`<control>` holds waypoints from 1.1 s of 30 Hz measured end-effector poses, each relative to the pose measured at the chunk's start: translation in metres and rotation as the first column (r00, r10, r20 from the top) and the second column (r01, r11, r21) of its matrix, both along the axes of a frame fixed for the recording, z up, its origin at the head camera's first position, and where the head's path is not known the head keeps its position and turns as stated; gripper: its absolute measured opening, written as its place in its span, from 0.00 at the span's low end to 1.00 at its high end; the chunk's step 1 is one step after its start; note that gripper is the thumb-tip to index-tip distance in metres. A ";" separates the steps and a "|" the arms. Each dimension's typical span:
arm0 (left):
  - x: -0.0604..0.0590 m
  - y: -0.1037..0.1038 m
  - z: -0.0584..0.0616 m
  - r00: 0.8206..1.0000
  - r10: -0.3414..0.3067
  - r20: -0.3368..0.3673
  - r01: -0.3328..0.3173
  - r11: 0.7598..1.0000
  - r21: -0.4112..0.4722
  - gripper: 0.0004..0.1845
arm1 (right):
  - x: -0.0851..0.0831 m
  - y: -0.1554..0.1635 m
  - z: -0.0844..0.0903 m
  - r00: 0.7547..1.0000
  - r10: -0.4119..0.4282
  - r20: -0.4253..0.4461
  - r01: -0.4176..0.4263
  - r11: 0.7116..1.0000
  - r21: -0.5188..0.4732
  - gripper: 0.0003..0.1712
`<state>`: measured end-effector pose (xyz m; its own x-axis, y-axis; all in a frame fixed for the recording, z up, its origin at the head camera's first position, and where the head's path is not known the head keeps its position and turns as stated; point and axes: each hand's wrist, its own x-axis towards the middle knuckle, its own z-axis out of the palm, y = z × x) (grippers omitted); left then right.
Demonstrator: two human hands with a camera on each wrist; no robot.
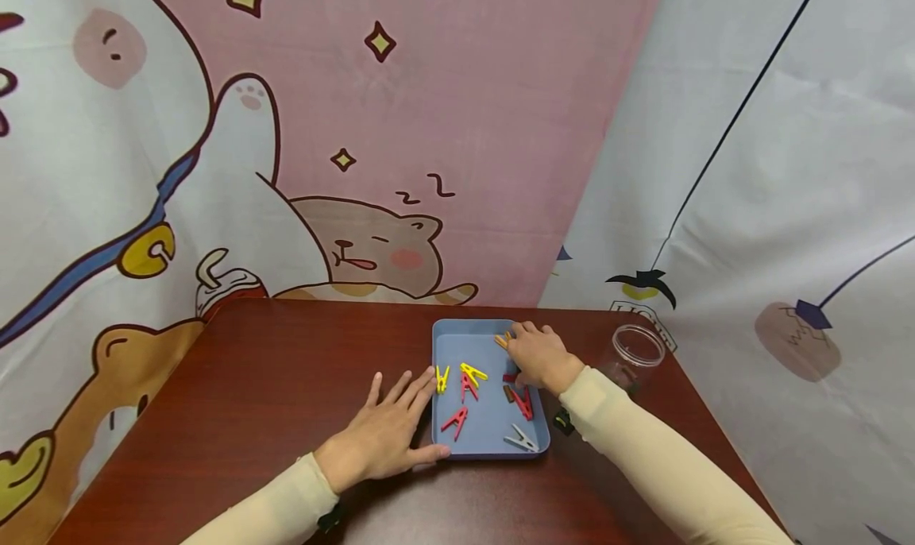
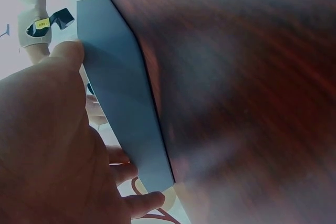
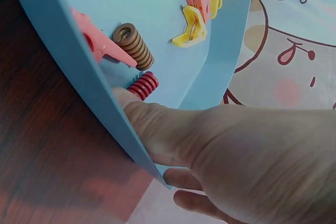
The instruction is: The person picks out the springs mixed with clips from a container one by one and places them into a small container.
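A light blue tray (image 1: pixel 493 442) with a raised rim sits on the table, holding several plastic clips. My left hand (image 1: pixel 389 426) rests along its left wall with fingers spread, the thumb at the near left corner; the left wrist view shows these fingers against the wall (image 2: pixel 118 82). My right hand (image 1: pixel 543 358) lies over the far right part of the rim. Its thumb (image 3: pixel 152 124) reaches inside the right wall, close to a red ribbed piece (image 3: pixel 143 86) and a brown ribbed cylinder (image 3: pixel 134 45). An orange clip (image 1: pixel 503 341) is by its fingertips.
Inside the tray lie yellow clips (image 1: pixel 472 373), red clips (image 1: pixel 455 423) and a grey clip (image 1: pixel 521 438). A clear jar (image 1: pixel 638 346) stands right of the tray on the dark wooden table (image 1: pixel 307 354). A printed cartoon cloth (image 1: pixel 486 132) hangs behind.
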<state>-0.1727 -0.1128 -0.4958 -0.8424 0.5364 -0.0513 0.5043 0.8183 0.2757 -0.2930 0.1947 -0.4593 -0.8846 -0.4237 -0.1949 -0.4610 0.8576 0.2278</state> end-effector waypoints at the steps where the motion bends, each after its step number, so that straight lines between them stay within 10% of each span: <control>1: 0.000 0.000 0.000 1.000 0.000 0.000 0.000 1.000 0.002 0.61 | 0.000 0.000 0.000 1.000 -0.003 0.002 0.003 1.000 0.002 0.31; 8: -0.001 -0.001 -0.002 1.000 -0.001 -0.006 0.001 1.000 0.002 0.61 | 0.000 0.001 0.001 1.000 -0.007 -0.007 0.007 1.000 -0.009 0.38; 20: -0.001 -0.001 -0.003 1.000 -0.003 -0.009 0.003 1.000 0.007 0.61 | 0.006 0.008 0.004 0.999 0.043 -0.020 -0.044 0.997 -0.057 0.19; 33: 0.000 -0.001 0.000 1.000 -0.004 -0.007 0.004 1.000 -0.001 0.61 | 0.017 0.022 0.015 0.958 0.135 -0.255 -0.171 0.977 -0.126 0.23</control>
